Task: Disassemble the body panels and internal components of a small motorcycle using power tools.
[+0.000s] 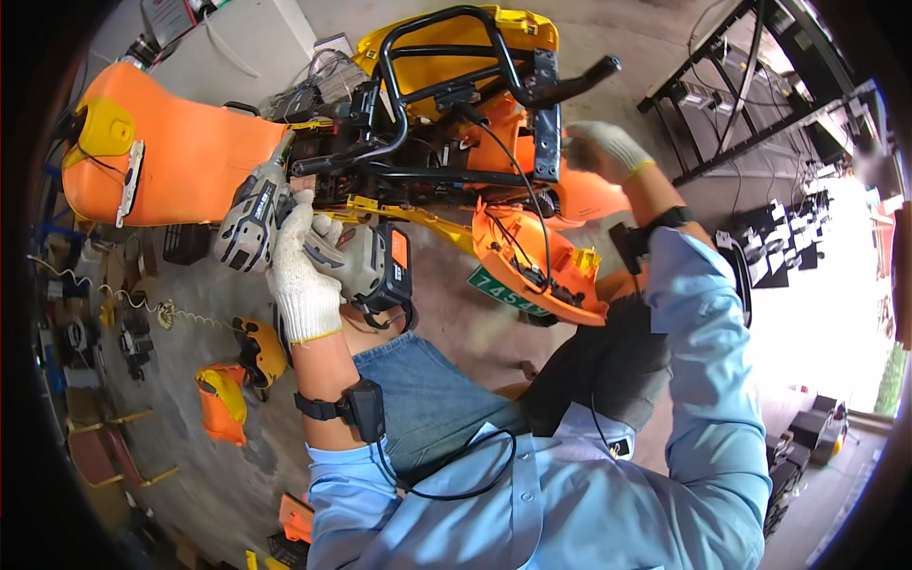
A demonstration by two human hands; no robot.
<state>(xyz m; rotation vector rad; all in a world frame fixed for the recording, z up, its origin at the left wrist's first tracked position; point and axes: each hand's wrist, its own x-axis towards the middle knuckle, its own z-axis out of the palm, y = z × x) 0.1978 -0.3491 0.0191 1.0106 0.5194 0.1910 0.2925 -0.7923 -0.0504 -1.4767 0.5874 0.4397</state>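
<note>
My left hand (306, 261), in a white knit glove, is wrapped round the handle of a grey cordless power driver (252, 220). Its black battery pack (387, 266) with an orange patch sticks out toward me. The driver's tip points away, at the left part of a partly stripped orange and yellow scooter (427, 142), next to the orange seat (190, 142). My right hand (608, 152), also gloved, is beside the black metal bracket (546, 114) at the right end of the tubular rack (446, 52). Motion blur smears its fingers, so what they hold is unclear.
An orange rear body piece (541, 266) with a green plate hangs by cables near my knees. Loose orange and yellow parts (223, 399) lie on the floor at left. A coiled air hose (165, 315) crosses there. At right stands a black metal shelf (760, 95).
</note>
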